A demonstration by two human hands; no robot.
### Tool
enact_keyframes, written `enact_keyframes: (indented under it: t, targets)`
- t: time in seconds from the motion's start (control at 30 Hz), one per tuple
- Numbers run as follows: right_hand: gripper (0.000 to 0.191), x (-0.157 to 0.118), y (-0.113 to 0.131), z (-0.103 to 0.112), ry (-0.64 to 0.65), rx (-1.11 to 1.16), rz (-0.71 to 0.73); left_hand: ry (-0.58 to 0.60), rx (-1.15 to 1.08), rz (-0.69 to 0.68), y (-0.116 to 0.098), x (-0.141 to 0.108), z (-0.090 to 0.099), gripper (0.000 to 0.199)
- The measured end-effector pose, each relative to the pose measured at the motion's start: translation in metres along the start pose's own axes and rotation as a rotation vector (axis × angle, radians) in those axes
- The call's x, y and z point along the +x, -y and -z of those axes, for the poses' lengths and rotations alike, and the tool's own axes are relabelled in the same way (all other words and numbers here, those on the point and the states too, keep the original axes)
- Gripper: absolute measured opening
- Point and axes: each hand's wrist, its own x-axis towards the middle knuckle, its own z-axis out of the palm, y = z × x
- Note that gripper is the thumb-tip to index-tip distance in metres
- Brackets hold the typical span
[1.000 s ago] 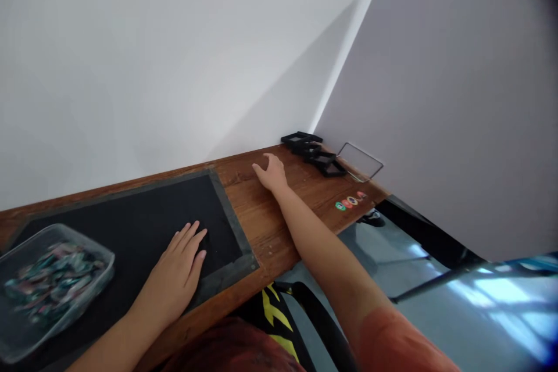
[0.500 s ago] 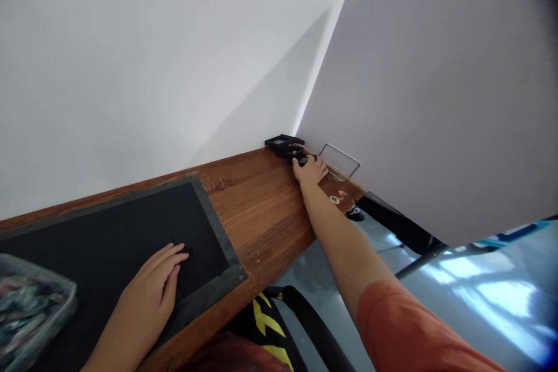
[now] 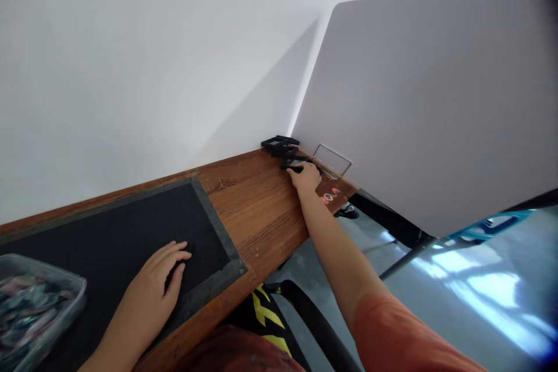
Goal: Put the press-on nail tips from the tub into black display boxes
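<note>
At the far end of the wooden table, my right hand (image 3: 307, 176) grips a flat black frame (image 3: 291, 163), thumb on its near left side. The hand hides much of that frame. Behind it, against the wall, lie several similar black frames (image 3: 277, 142) heaped together. My left hand (image 3: 152, 282) rests on the black mat (image 3: 131, 226), fingers stretched out and holding nothing. To its left stands a clear plastic tub (image 3: 81, 290) full of small, shiny, multicoloured pieces whose kind I cannot make out.
A large grey panel (image 3: 414, 99) rises along the table's right end, with a bent wire stand (image 3: 332, 161) at its foot. Stickers (image 3: 330, 195) mark the wooden tabletop (image 3: 248, 192). The white wall (image 3: 131, 70) runs behind. A black chair armrest (image 3: 311, 317) is below the near edge.
My right hand has drawn slightly back toward me, and the black frame under it shows more, apart from the heap. The view has shifted a little. My left hand stays on the mat.
</note>
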Motion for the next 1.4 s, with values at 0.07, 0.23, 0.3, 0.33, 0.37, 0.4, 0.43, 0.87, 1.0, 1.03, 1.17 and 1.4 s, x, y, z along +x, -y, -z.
enact_keyframes:
  t: [0.07, 0.23, 0.3, 0.33, 0.37, 0.4, 0.43, 0.87, 1.0, 1.03, 1.17, 1.4]
  targets:
    - [0.030, -0.013, -0.003, 0.008, 0.011, 0.036, 0.028, 0.002, -0.015, 0.006, 0.000, 0.000, 0.000, 0.028]
    - [0.026, -0.048, -0.005, 0.024, 0.066, 0.178, 0.133, 0.039, -0.058, 0.037, 0.000, 0.000, 0.000, 0.027]
    - [0.025, -0.064, 0.001, 0.027, 0.122, 0.271, 0.209, 0.054, -0.079, 0.057, -0.001, 0.000, 0.002, 0.029]
    - [0.025, -0.074, 0.006, 0.027, 0.162, 0.325, 0.253, 0.058, -0.088, 0.073, -0.002, 0.000, 0.003, 0.031]
    - [0.026, -0.085, 0.012, 0.027, 0.202, 0.381, 0.292, 0.057, -0.097, 0.097, -0.003, 0.000, 0.005, 0.034]
    - [0.026, -0.097, 0.020, 0.027, 0.237, 0.435, 0.322, 0.055, -0.105, 0.128, -0.004, 0.000, 0.006, 0.038]
    - [0.028, -0.111, 0.030, 0.026, 0.276, 0.483, 0.345, 0.047, -0.115, 0.161, -0.005, 0.000, 0.008, 0.043]
    - [0.030, -0.235, 0.132, 0.063, 1.085, 1.017, 0.501, -0.176, -0.743, 0.265, -0.026, 0.000, 0.024, 0.103]
    - [0.030, -0.237, 0.130, 0.077, 1.004, 0.895, 0.592, -0.197, -0.948, 0.321, -0.031, 0.003, 0.031, 0.082]
    - [0.030, -0.237, 0.130, 0.082, 0.964, 0.852, 0.627, -0.197, -0.980, 0.342, -0.033, 0.004, 0.032, 0.077]
    - [0.041, -0.235, 0.134, 0.099, 0.781, 0.742, 0.711, -0.134, -1.128, 0.385, -0.036, 0.009, 0.037, 0.066]
    - [0.090, -0.226, 0.141, 0.094, 1.208, 0.769, 0.598, -0.037, -1.252, 0.389, -0.035, 0.008, 0.036, 0.054]
